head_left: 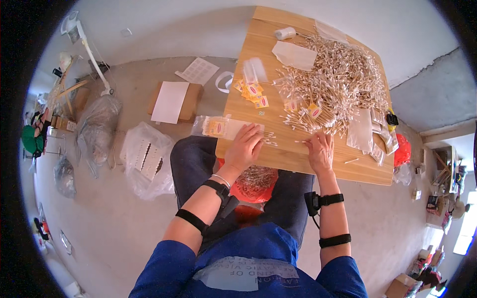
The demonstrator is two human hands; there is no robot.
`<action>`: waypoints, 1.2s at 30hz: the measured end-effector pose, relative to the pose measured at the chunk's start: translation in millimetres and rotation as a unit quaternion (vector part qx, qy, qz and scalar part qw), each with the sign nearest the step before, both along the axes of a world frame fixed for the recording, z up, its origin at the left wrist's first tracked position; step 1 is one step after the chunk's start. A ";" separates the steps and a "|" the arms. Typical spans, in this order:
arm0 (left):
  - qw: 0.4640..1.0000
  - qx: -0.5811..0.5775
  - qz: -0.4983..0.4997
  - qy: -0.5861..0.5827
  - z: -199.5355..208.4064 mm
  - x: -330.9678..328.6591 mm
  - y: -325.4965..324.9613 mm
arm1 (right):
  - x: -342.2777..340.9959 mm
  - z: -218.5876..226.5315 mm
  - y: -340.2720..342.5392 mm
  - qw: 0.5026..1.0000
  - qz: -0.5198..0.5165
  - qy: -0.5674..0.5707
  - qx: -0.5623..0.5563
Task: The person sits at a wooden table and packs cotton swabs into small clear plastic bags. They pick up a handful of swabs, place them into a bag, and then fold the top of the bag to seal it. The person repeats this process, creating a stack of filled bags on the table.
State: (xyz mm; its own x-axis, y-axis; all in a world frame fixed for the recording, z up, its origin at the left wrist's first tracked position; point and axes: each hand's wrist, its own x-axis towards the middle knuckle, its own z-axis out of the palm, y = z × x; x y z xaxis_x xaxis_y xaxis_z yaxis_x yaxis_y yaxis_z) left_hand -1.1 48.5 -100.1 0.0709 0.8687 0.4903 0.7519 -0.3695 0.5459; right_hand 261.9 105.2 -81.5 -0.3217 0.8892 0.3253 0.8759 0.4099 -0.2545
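At the table's near edge, my left hand (245, 146) has its fingers and thumb closed around several cotton swabs (269, 138), whose tips stick out to the right. My right hand (321, 150) pinches a cotton swab (300, 142) just above the wood, its tip pointing left. A clear bag of swabs with a yellow card (215, 126) lies left of my left hand, next to a flat white sheet (237, 130). Beyond my right hand spreads a big heap of loose cotton swabs (343, 79). One single swab (351, 160) rests to the right of my right hand.
Yellow cards (252, 90) and clear bags (254, 70) lie on the wooden table (293, 158). A white roll (285, 33) stands at its far edge. Below, between my knees, is a red bag of swabs (256, 184). A cardboard box (191, 103) stands on the floor at left.
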 end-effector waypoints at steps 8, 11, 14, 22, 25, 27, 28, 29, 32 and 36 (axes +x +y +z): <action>1.000 -0.013 0.004 0.001 -3.5 -1.7 -0.5 | -64.7 -1.2 3.9 0.997 0.022 0.074 -0.002; 1.000 -0.021 0.000 -0.008 -4.7 -2.1 -1.8 | -73.3 3.1 1.7 0.989 0.026 0.146 -0.009; 1.000 -0.022 0.008 -0.015 -3.5 -1.1 -1.7 | -78.2 6.1 -5.2 0.969 0.000 0.241 -0.056; 0.993 -0.037 -0.024 -0.113 46.8 4.1 -7.6 | -91.0 33.5 -45.5 0.905 -0.037 0.406 -0.121; 0.960 -0.121 -0.019 -0.252 63.7 17.6 -8.7 | -96.9 47.2 -59.5 0.897 -0.027 0.426 -0.113; 0.932 -0.166 -0.019 -0.321 69.2 18.2 -10.5 | -102.4 62.6 -68.7 0.900 -0.026 0.425 -0.098; 0.922 -0.177 -0.030 -0.343 71.8 17.2 -12.1 | -102.2 67.8 -72.3 0.905 -0.026 0.415 -0.092; 0.911 -0.189 -0.045 -0.364 74.9 17.2 -14.0 | -99.4 71.3 -76.2 0.910 -0.029 0.404 -0.085; 0.897 -0.206 -0.040 -0.390 87.9 14.8 -23.6 | -92.9 76.0 -84.2 0.917 -0.021 0.385 -0.101; 0.873 -0.205 -0.075 -0.437 106.4 17.7 -38.1 | -93.2 94.9 -95.8 0.892 -0.008 0.409 -0.194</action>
State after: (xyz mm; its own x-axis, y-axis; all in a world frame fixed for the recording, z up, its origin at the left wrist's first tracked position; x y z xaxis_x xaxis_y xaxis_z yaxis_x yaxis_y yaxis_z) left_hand 16.7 10.4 6.3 -0.0464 0.9969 0.0640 -0.0580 -0.0666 0.9961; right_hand 168.7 9.5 13.5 -0.1037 0.9883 0.1120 0.3369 0.1408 -0.9310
